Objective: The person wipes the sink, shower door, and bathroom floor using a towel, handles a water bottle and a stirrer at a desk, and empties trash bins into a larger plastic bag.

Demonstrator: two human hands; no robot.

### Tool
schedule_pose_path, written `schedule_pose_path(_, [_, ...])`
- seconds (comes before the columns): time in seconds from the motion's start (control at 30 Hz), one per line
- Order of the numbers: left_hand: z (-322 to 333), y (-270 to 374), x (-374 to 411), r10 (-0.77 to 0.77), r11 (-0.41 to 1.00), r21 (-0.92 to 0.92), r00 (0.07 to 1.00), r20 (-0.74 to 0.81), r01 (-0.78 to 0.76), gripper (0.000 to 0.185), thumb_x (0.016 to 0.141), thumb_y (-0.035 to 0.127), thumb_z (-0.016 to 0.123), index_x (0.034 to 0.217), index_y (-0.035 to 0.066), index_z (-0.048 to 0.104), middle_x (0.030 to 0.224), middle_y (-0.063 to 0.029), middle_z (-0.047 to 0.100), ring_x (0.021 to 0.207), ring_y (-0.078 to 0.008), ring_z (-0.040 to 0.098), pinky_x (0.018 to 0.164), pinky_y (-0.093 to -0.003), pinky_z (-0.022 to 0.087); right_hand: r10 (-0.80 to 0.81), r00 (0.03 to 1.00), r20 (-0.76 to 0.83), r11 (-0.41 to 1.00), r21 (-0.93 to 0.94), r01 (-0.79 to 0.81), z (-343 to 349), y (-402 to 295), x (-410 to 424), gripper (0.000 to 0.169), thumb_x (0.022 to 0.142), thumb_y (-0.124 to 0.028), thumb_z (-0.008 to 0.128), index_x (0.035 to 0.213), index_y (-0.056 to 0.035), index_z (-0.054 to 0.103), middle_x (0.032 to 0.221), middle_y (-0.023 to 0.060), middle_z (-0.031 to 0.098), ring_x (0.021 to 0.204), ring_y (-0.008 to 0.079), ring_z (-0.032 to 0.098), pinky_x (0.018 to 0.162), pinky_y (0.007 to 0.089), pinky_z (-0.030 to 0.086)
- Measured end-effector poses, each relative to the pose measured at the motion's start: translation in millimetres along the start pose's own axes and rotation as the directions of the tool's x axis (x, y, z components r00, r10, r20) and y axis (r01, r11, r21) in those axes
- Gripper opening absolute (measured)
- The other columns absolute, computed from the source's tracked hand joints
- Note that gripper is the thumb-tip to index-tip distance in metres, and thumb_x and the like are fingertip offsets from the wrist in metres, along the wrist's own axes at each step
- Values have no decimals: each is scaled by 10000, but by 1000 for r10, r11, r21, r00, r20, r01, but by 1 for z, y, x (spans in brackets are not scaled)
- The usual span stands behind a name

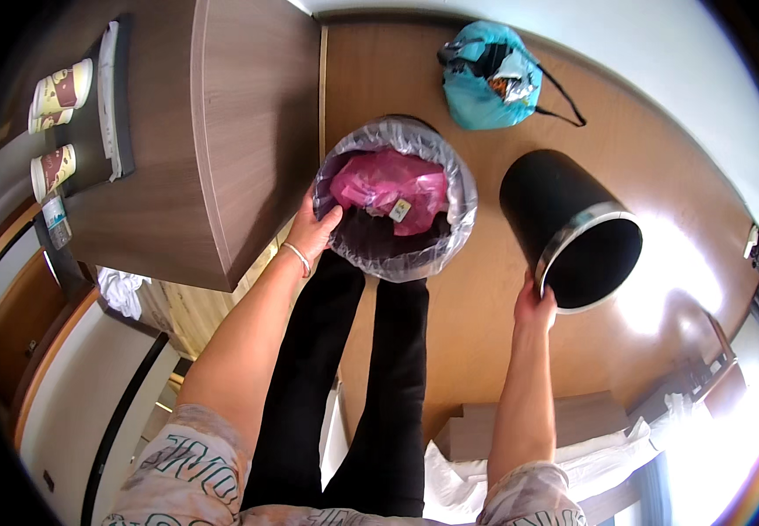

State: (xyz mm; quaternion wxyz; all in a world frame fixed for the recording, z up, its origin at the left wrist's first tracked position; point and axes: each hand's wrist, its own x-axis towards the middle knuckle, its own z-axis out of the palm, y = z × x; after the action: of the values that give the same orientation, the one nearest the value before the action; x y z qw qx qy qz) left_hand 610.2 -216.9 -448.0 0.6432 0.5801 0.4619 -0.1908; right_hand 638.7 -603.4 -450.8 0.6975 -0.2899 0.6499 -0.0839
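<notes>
My left hand grips the rim of a round waste bin lined with a clear plastic bag, its thumb over the edge. Inside the liner lies a crumpled pink plastic bag beside a small light packet that bears writing. With my right hand I hold a black cylindrical bin by its silvery rim. That bin is tilted, its mouth towards me, and its dark inside shows no contents. The two bins are apart.
A turquoise bag of rubbish with black straps sits on the brown wooden floor near the white wall. At left stands a wooden cabinet with several paper cups on it. White bedding lies at lower right.
</notes>
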Motion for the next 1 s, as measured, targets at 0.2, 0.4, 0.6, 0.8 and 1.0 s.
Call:
schedule_pose_path(0.2, [-26, 1, -25, 188, 979, 127, 949, -252, -161, 105, 743, 37, 640, 736, 25, 536, 590, 65, 458, 544, -20, 395, 495, -182, 333, 236, 907, 349, 930, -350, -107, 58, 70, -55, 468, 814, -388, 543, 1125, -47, 468, 1068, 148, 535, 965, 267, 542, 676, 303, 492])
schedule_pose_path(0.4, [-17, 15, -67, 211, 977, 46, 950, -231, -207, 189, 724, 25, 665, 692, 73, 485, 664, 52, 468, 593, -39, 429, 555, -176, 364, 27, 854, 520, 343, -807, 481, 76, 95, -113, 141, 747, -59, 597, 874, -4, 567, 721, 57, 572, 592, 113, 528, 478, 218, 417])
schedule_pose_path(0.6, [-5, 41, -118, 295, 949, 144, 951, -89, -281, 231, 709, 44, 686, 794, 78, 474, 617, 63, 417, 518, -29, 372, 442, -203, 312, 33, 511, 859, 116, -511, 852, 54, 77, -185, 64, 759, -21, 576, 704, 10, 566, 572, 36, 521, 490, 99, 474, 466, 223, 380])
schedule_pose_path(0.8, [17, 90, -178, 383, 795, 332, 845, 373, -508, 407, 628, -8, 622, 1021, 75, 554, 581, -96, 489, 490, -226, 502, 464, -293, 413, 563, -73, 823, 266, -98, 959, 81, 56, -274, 160, 630, 60, 588, 761, -30, 572, 684, 92, 527, 595, 247, 544, 528, 331, 454])
schedule_pose_path(1.0, [-16, 107, -214, 436, 768, 292, 800, 413, -570, 393, 561, -36, 573, 931, 77, 645, 658, -86, 574, 537, -224, 535, 495, -296, 441, 231, 233, 945, -63, -224, 973, 205, 39, -209, 539, 598, -75, 699, 1098, -57, 500, 1024, 123, 505, 872, 228, 523, 666, 297, 450])
